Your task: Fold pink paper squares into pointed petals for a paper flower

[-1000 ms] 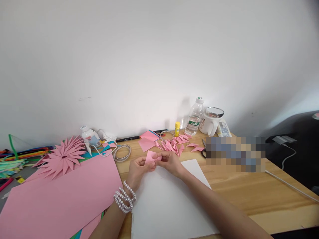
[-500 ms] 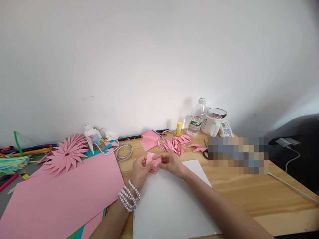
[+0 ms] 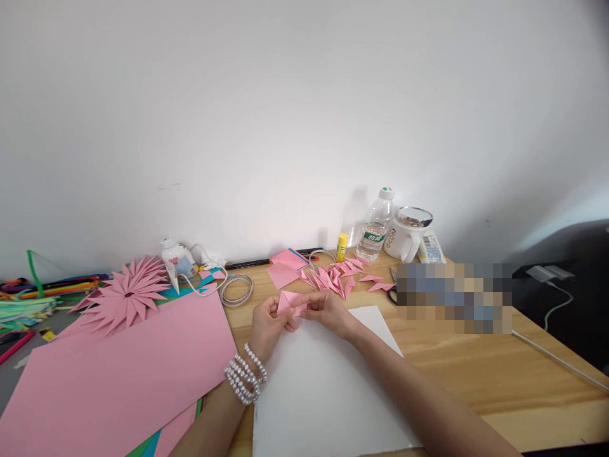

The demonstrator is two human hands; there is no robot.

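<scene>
A small piece of folded pink paper [image 3: 288,301] is pinched between both hands, above the far end of a white board [image 3: 333,381]. My left hand [image 3: 269,322] grips its left side, with the thumb over the front. On its right side the fingers and thumb of my right hand [image 3: 327,312] close on the edge. Just beyond lie several folded pink paper pieces [image 3: 330,279] in a loose heap, with flat pink paper squares [image 3: 284,270] to their left. Fingertips hide part of the held paper.
Large pink sheets [image 3: 128,381] and a spiky pink paper rosette [image 3: 127,295] lie left. Along the wall stand a white bottle [image 3: 178,257], a yellow glue stick [image 3: 342,247], a water bottle [image 3: 375,225] and a mug [image 3: 408,235]. Scissors [image 3: 392,293] lie right, beside a blurred patch.
The held paper has shifted slightly, and my left thumb has moved a little down its front. Both hands stay in nearly the same place; the other things have not moved.
</scene>
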